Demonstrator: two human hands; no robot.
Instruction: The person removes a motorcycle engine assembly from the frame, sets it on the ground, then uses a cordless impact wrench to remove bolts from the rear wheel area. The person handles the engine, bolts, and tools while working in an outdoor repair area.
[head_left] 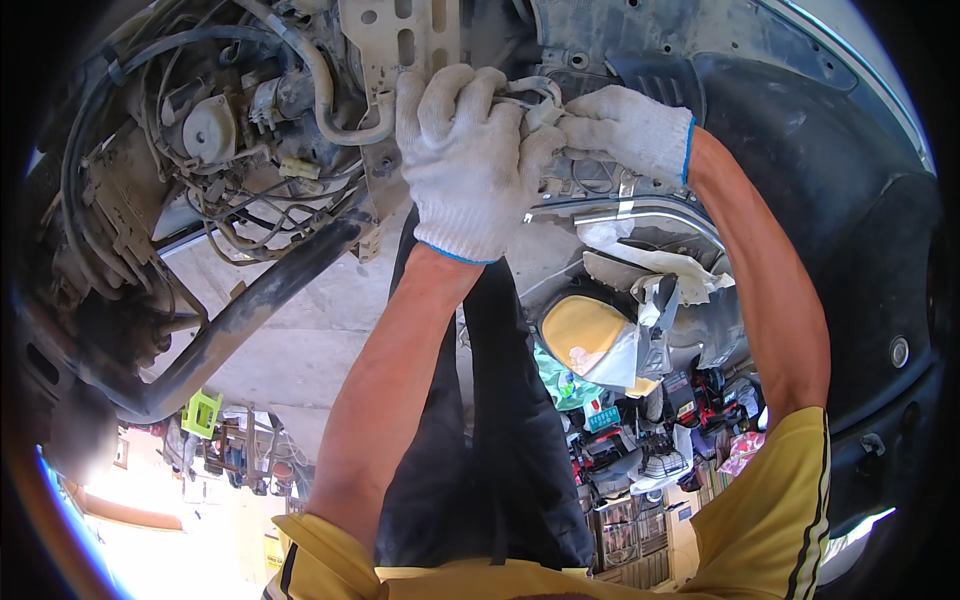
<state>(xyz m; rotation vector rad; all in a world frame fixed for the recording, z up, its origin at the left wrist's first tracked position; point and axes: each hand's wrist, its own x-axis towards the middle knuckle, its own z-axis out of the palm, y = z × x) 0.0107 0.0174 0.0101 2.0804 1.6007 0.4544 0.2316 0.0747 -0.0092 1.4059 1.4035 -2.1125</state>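
My left hand (462,160), in a white knit glove with a blue cuff edge, is up against the perforated metal bracket (404,25). Its fingers curl away from view and its thumb points toward my right hand; what lies inside the grip is hidden. A small pale wiring connector (545,114) shows between the two hands, with a grey cable (536,84) looping above it. My right hand (632,132), gloved alike, closes its fingertips on the connector from the right. A bent metal pipe (325,105) ends just left of my left hand.
Hoses, wires and a round metal part (209,128) crowd the left. A thick dark tube (250,305) slants below them. A black plastic liner (800,180) curves along the right. Lower down are a yellow-padded item (582,330), piled parts and a green stool (202,413).
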